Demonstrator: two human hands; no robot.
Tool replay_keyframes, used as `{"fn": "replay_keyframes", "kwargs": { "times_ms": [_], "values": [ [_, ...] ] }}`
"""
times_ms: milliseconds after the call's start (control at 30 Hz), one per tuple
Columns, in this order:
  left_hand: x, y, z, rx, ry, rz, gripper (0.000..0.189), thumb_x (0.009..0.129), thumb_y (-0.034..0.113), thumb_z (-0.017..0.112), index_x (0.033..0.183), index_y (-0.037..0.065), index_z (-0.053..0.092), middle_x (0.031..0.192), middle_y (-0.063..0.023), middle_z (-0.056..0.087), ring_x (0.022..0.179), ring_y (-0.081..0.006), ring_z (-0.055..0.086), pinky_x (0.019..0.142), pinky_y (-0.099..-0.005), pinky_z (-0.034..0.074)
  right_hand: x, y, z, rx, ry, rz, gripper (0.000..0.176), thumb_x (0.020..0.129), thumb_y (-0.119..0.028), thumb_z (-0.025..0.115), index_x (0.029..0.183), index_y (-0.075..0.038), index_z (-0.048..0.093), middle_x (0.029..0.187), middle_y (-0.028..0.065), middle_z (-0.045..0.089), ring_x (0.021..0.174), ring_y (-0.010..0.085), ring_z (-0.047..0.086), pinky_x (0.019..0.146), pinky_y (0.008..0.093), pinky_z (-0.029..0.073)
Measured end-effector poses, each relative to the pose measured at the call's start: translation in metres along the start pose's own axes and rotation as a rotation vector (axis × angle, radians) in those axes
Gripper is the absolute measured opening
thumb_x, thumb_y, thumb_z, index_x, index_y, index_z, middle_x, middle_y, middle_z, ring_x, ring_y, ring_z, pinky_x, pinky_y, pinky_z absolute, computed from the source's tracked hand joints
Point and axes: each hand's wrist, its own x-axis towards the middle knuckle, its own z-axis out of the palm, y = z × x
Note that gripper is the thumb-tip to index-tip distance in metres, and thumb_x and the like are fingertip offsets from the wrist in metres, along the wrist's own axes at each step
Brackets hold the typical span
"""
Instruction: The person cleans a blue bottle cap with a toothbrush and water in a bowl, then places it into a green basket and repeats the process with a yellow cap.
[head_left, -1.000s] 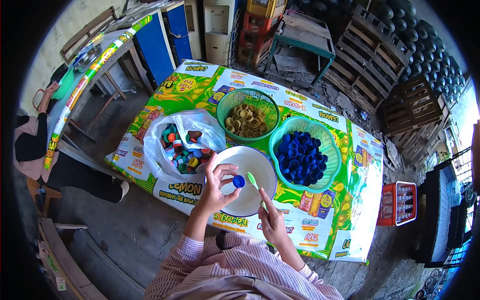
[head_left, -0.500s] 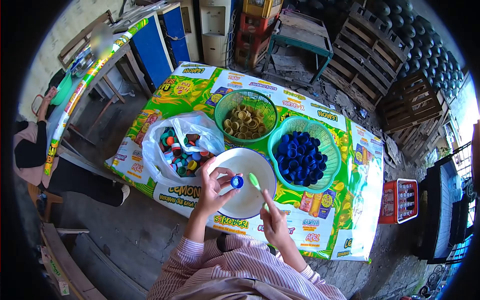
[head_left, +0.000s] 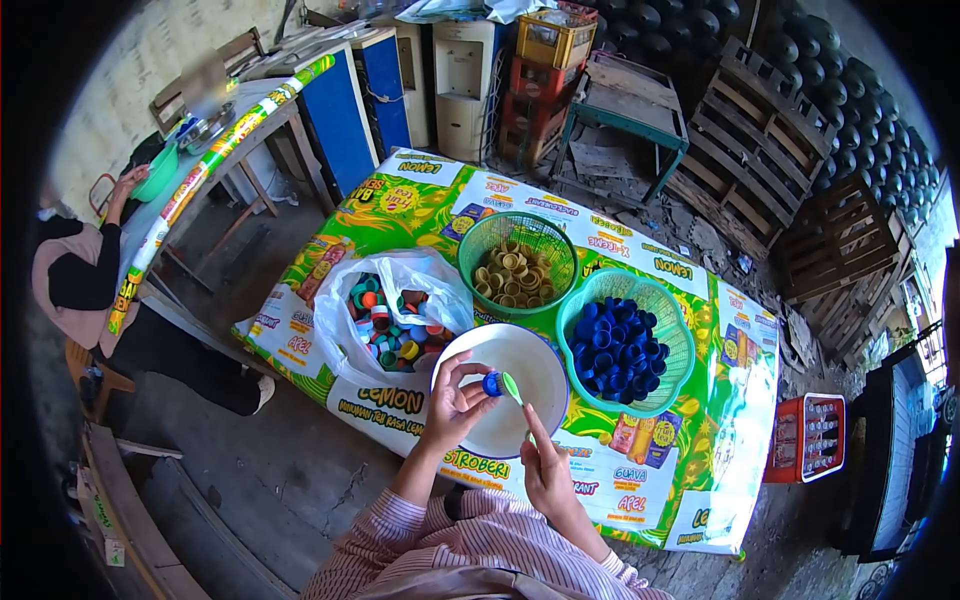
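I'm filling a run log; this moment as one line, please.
left hand: holds blue cap; right hand: holds green tool, tip by cap; below: white bowl

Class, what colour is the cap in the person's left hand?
The cap in the left hand is blue; the head view shows it.

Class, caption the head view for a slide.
Left hand holds a blue bottle cap, right hand a slim green tool, over a white bowl.
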Motion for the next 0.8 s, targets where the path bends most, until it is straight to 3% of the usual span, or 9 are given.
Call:
{"fn": "replay_keyframes", "kwargs": {
  "times_ms": [133,300,367,500,600,667,700,733,800],
  "values": [
    [-0.014,-0.002,0.003,0.041,0.052,-0.039,0.065,0.072,-0.008,0.064,0.124,0.006,0.028,0.109,-0.0124,0.049,0.1,-0.0188,0.055,0.088,-0.0307,0.046,-0.008,0.005,-0.003,0.014,-0.103,0.097,0.05,0.085,0.003,0.039,0.133,-0.007,0.032,0.053,0.0071,0.047,0.043,0.0112,0.044,0.045,0.0251,0.037],
    [-0.025,0.006,0.006,0.147,0.017,-0.079,0.052,0.077,-0.004,0.061,0.122,0.006,0.037,0.111,-0.0091,0.052,0.098,-0.0165,0.056,0.089,-0.029,0.046,-0.019,0.016,0.002,-0.005,-0.118,0.04,0.05,0.085,0.004,0.039,0.134,-0.006,0.032,0.052,0.0032,0.045,0.042,0.0077,0.039,0.043,0.0236,0.034],
    [-0.025,0.004,0.005,0.129,-0.019,-0.066,0.045,0.08,-0.002,0.058,0.121,0.002,0.041,0.114,-0.0091,0.051,0.1,-0.0161,0.056,0.089,-0.0274,0.045,-0.024,0.019,0.002,0.044,-0.126,0.126,0.049,0.085,0.005,0.039,0.132,-0.004,0.033,0.06,0.0053,0.049,0.045,0.007,0.039,0.043,0.0231,0.032],
    [-0.028,-0.011,0.016,0.117,0.023,-0.132,0.036,0.084,0.0,0.054,0.119,-0.002,0.045,0.114,-0.0091,0.052,0.1,-0.0147,0.055,0.089,-0.0263,0.045,-0.016,0.028,-0.006,0.024,-0.049,-0.037,0.047,0.083,0.007,0.038,0.129,-0.002,0.035,0.073,0.0074,0.05,0.05,0.0052,0.037,0.044,0.022,0.028],
    [-0.022,-0.028,0.02,0.011,0.044,-0.158,0.034,0.087,0.008,0.052,0.119,-0.001,0.047,0.11,-0.0079,0.055,0.095,-0.0142,0.057,0.086,-0.0252,0.046,-0.022,0.034,-0.009,0.082,-0.099,0.027,0.047,0.084,0.006,0.038,0.129,-0.003,0.035,0.057,0.0034,0.047,0.047,0.005,0.035,0.043,0.0226,0.028],
    [-0.022,-0.028,0.027,0.056,0.061,-0.167,0.032,0.089,0.008,0.049,0.119,-0.001,0.047,0.11,-0.0076,0.055,0.098,-0.0138,0.055,0.087,-0.0281,0.047,-0.025,0.058,-0.017,0.064,-0.138,-0.042,0.043,0.09,-0.003,0.042,0.132,-0.006,0.031,0.127,0.0097,0.044,0.059,0.0079,0.035,0.05,0.0216,0.035],
    [-0.02,-0.029,0.032,0.029,0.081,-0.135,0.032,0.089,0.008,0.048,0.119,-0.002,0.047,0.11,-0.0078,0.055,0.098,-0.0135,0.055,0.087,-0.0279,0.047,-0.02,0.043,-0.023,0.074,-0.13,-0.036,0.04,0.09,-0.001,0.039,0.129,-0.004,0.033,0.12,0.0069,0.048,0.055,0.0082,0.035,0.048,0.0222,0.034],
    [-0.021,-0.03,0.037,-0.002,0.102,-0.112,0.031,0.089,0.007,0.048,0.119,-0.002,0.047,0.11,-0.0079,0.055,0.098,-0.0131,0.055,0.087,-0.0278,0.047,-0.015,0.042,-0.028,0.058,-0.148,0.115,0.039,0.09,-0.003,0.039,0.129,-0.004,0.034,0.097,0.0051,0.053,0.054,0.0073,0.033,0.047,0.0224,0.032],
    [-0.021,-0.036,0.041,0.007,0.111,-0.049,0.031,0.09,0.009,0.047,0.119,-0.003,0.047,0.111,-0.0084,0.055,0.096,-0.0134,0.055,0.087,-0.0273,0.047,-0.017,0.056,-0.023,0.022,-0.117,0.113,0.04,0.09,-0.006,0.041,0.13,-0.005,0.034,0.08,0.0022,0.049,0.054,0.0064,0.032,0.047,0.0218,0.031]
  ]
}}
